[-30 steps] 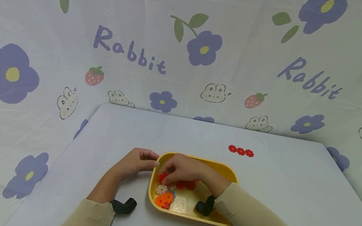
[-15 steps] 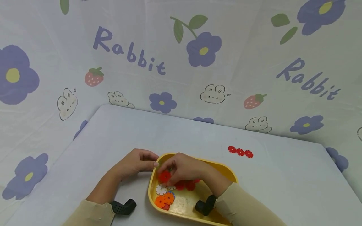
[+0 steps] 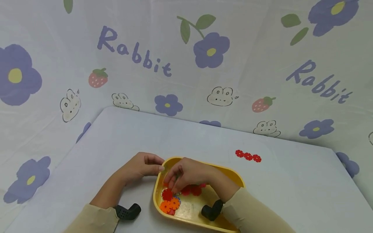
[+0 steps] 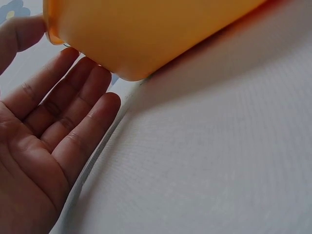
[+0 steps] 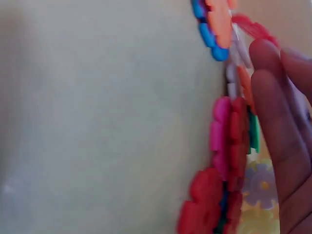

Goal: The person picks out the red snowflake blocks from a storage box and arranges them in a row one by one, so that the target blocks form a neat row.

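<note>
At the left far corner of the yellow tray [image 3: 201, 221], my left hand [image 3: 143, 165] touches the rim with the thumb. In the left wrist view its other fingers [image 4: 80, 141] reach loosely along the tray's outside. Inside the tray, my right hand [image 3: 189, 174] is bent down over flower-shaped plastic discs. A red flower disc [image 3: 167, 194] lies right by its fingertips; in the right wrist view this red disc [image 5: 256, 27] is tilted at the fingertips. A gap shows between thumb and forefinger. Orange discs [image 3: 165, 206] lie nearer, and more red discs [image 3: 196, 190] lie partly under the hand.
Three joined red flower discs [image 3: 248, 156] lie in a row on the white table [image 3: 291, 181], beyond the tray to the right. Black wrist devices [image 3: 128, 212] sit at both cuffs. A patterned cloth [image 3: 186, 81] rises behind the table.
The red disc by my right fingertips has moved nearer and now covers the white disc. My right fingers have shifted slightly. The left hand stays on the rim.
</note>
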The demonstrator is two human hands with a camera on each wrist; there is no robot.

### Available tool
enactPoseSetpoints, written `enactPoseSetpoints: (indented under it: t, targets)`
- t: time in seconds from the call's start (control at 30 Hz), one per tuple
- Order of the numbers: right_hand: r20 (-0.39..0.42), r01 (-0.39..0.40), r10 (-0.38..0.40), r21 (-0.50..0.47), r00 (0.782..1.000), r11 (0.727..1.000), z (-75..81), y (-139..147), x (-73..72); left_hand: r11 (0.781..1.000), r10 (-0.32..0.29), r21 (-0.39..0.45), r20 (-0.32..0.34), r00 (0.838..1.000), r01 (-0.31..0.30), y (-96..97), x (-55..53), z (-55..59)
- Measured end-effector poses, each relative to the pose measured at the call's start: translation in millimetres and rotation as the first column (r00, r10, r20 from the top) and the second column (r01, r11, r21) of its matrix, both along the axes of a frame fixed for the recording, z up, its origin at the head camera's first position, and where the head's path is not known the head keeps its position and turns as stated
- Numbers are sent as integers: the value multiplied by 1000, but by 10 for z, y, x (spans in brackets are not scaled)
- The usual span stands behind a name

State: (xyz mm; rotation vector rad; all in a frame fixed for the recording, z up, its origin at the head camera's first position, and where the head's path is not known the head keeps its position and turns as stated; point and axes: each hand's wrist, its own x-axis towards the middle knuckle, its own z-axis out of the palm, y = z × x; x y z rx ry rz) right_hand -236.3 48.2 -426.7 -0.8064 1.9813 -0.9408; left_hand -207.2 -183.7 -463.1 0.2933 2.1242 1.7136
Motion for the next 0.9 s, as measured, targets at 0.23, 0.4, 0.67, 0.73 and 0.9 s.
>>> enactPoseSetpoints:
  t: [0.23, 0.4, 0.67, 0.73, 0.9]
  targets:
    - [-87, -47, 51, 40, 995, 998, -46, -56, 41, 1000, -9, -9, -11, 1000, 9, 6, -12, 16]
    - [-291, -176, 204, 121, 935, 977, -61, -138, 95, 1000, -7, -19, -16, 1000, 7, 4, -13, 18]
    - [-282, -178, 210, 135, 936, 975, -71, -146, 98, 1000, -8, -5, -8, 1000, 8, -6, -11, -1]
    - [-262, -160, 186, 116, 947, 980, -62, -127, 90, 1000, -5, 3, -4, 1000, 5, -6, -9, -12]
    - [-208, -104, 114, 60, 971, 993, -26, -75, 68, 1000, -5, 23, 5, 1000, 5, 1, -10, -33]
